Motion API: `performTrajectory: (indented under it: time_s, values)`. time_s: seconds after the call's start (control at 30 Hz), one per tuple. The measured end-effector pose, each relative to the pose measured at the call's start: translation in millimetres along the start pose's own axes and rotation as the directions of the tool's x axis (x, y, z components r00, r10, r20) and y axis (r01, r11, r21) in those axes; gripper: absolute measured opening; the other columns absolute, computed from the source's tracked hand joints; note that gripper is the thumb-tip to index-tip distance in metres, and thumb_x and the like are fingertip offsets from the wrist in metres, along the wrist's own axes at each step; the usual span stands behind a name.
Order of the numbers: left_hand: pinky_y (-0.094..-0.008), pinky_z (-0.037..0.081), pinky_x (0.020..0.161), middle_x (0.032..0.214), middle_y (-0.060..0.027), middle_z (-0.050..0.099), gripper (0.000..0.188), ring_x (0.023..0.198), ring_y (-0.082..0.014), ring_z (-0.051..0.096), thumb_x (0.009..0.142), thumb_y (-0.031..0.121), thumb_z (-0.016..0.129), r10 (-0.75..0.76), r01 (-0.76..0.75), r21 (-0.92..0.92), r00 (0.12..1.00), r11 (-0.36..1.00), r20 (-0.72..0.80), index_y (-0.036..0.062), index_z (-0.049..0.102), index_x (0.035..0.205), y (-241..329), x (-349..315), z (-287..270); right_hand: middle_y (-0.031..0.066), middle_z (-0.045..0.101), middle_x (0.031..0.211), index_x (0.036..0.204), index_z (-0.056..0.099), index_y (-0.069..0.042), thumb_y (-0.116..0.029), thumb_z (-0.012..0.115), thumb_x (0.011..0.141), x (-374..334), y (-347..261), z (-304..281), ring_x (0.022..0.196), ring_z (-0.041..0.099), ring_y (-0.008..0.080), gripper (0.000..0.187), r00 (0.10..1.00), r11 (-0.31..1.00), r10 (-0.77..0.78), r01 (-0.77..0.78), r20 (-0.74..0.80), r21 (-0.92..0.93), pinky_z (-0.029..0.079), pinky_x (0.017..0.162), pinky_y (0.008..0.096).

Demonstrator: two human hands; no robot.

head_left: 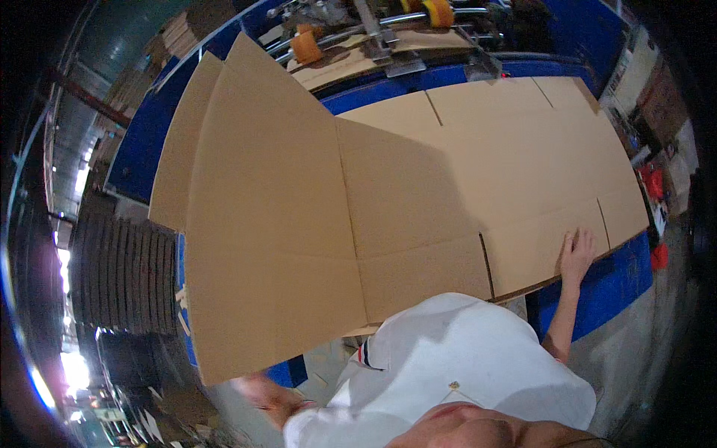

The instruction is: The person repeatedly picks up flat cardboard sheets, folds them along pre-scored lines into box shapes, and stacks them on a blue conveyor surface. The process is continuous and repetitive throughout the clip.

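A large brown cardboard box blank (538,172) lies across the work surface. Its left panel (269,224) is raised and folded up along a crease, casting a shadow on the flat part. My right hand (579,255) rests open on the near right edge of the blank, fingers stretched over the board beside a slot. At the lower corner of the raised panel is my left hand (261,390), smeared by motion. Its fingers are partly hidden at the panel's edge, so their grip cannot be made out.
Behind the blank is a blue machine (373,89) with metal bars and orange rollers (441,13). A tall stack of flat cardboard (123,272) stands at the left. Red items (654,183) and papers are at the far right.
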State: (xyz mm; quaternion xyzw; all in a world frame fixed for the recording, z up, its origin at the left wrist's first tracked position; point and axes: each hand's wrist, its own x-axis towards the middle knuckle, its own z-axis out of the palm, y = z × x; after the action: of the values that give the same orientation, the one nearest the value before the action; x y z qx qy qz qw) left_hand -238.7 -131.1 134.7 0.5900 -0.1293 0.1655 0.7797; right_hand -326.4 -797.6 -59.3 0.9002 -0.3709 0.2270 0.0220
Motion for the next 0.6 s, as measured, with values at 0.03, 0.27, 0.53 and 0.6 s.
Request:
performTrajectory:
  time_s: [0.03, 0.27, 0.53, 0.6]
  values:
    - [-0.0352, 0.039, 0.098, 0.127, -0.0158, 0.051, 0.058, 0.115, -0.0225, 0.049, 0.082, 0.009, 0.064, 0.027, -0.02, 0.228, 0.999, 0.974, -0.028, -0.0028, 0.041, 0.134, -22.0, -23.0, 0.6, 0.021, 0.052, 0.13, 0.126, 0.051, 0.002, -0.027, 0.061, 0.087, 5.3, 7.6, 6.6, 0.123, 0.047, 0.0346, 0.05, 0.996, 0.994, 0.091, -0.091, -0.012, -0.067, 0.036, 0.103, 0.0434]
    - [-0.0373, 0.037, 0.101, 0.132, -0.0169, 0.046, 0.057, 0.12, -0.0245, 0.046, 0.082, 0.006, 0.066, -0.04, 0.058, 0.877, 0.998, 0.477, -0.044, -0.0009, 0.04, 0.133, -27.5, 34.6, -16.9, 0.0136, 0.053, 0.127, 0.131, 0.045, -0.001, -0.033, 0.064, 0.087, 16.2, 175.6, 46.1, 0.113, 0.053, 0.0242, 0.058, 0.553, -0.36, 0.636, -0.404, 0.538, 0.841, 0.042, 0.091, 0.0359]
    - [-0.0297, 0.048, 0.08, 0.103, -0.0108, 0.061, 0.031, 0.09, -0.0163, 0.058, 0.087, 0.007, 0.064, 0.02, 0.093, 0.767, 0.99, 0.635, -0.136, -0.0033, 0.051, 0.113, -55.7, 90.2, -48.9, 0.0119, 0.052, 0.131, 0.129, 0.048, 0.002, -0.028, 0.048, 0.096, -8.1, 80.9, -11.4, 0.118, 0.051, 0.025, 0.044, 0.604, -0.485, 0.634, -0.177, 0.484, 0.856, 0.045, 0.097, 0.0387]
    - [-0.0285, 0.047, 0.081, 0.103, -0.0103, 0.062, 0.029, 0.092, -0.0159, 0.058, 0.088, 0.006, 0.063, 0.086, 0.086, 0.814, 0.983, 0.575, -0.165, -0.0035, 0.053, 0.113, -67.6, 83.2, -36.0, 0.0127, 0.054, 0.128, 0.127, 0.049, 0.003, -0.028, 0.05, 0.095, -10.1, 35.9, -52.1, 0.111, 0.056, 0.0258, 0.044, 0.603, -0.314, 0.723, -0.149, 0.338, 0.938, 0.048, 0.091, 0.0382]
